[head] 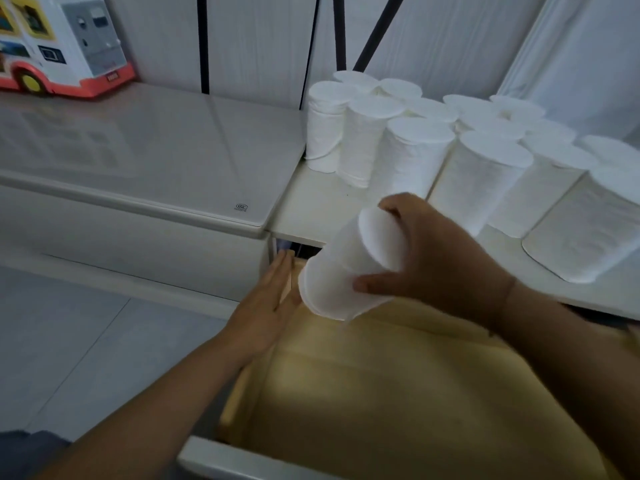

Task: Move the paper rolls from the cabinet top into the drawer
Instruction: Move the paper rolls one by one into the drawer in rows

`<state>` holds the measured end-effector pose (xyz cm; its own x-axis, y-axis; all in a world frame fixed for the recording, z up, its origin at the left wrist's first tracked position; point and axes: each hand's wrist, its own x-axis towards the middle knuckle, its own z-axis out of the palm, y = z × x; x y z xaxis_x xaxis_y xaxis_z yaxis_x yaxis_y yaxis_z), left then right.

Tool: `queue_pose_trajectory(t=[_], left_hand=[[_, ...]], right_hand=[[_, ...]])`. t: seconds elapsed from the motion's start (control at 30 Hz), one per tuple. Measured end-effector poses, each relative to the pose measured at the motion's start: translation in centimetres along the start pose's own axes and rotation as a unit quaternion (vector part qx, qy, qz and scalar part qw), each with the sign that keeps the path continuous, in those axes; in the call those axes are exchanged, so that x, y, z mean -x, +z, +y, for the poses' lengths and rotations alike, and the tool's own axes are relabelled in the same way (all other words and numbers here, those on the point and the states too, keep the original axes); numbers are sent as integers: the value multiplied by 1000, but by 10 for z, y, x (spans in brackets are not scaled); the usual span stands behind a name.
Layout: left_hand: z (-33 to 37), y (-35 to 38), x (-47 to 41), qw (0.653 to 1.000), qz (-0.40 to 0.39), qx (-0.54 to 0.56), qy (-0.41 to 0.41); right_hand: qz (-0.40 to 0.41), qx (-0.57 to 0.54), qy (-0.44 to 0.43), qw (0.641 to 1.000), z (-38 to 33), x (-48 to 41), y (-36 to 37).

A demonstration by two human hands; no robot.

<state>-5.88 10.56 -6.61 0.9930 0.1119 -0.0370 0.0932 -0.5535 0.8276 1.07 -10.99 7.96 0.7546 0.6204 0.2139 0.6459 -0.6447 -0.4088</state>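
Right hand (440, 268) grips one paper roll (339, 271), thumb on the near side & fingers curled over its upper end. The roll is tilted, lower end toward the left, and is held in the air over the back left corner of the open drawer (381, 393), resting on nothing.

Left hand (266, 306) is flat, fingers straight & pressed together, lying along the drawer's left side wall w/ fingertips pointing toward the cabinet. Its inner edge is just beside the roll's lower end, poss. touching it, but blur makes that hard to tell. Drawer interior is pale wood.

The other paper rolls (485, 178) stand upright, packed close in rows on the cabinet top (311, 209), behind & to the right of the held one, out to the right edge of view.

Left of the cabinet, a lower side unit (156, 143) w/ a glossy top carries a toy bus (65, 43) at its far left. Grey tiled floor (69, 341) shows at lower left.
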Motion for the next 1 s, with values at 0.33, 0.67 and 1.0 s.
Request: queue_pose_trajectory(t=[0.33, 0.67, 1.0], left_hand=[[3, -1, 2, 1000, -2, -21, -5], [3, -1, 1, 999, -8, -45, -5], [6, -2, 1, 997, -8, -74, -6]], right_hand=[[-68, 47, 89, 993, 28, 29, 98], [-19, -65, 209, 975, 40, 50, 113], [-118, -605, 461, 638, 30, 27, 126]])
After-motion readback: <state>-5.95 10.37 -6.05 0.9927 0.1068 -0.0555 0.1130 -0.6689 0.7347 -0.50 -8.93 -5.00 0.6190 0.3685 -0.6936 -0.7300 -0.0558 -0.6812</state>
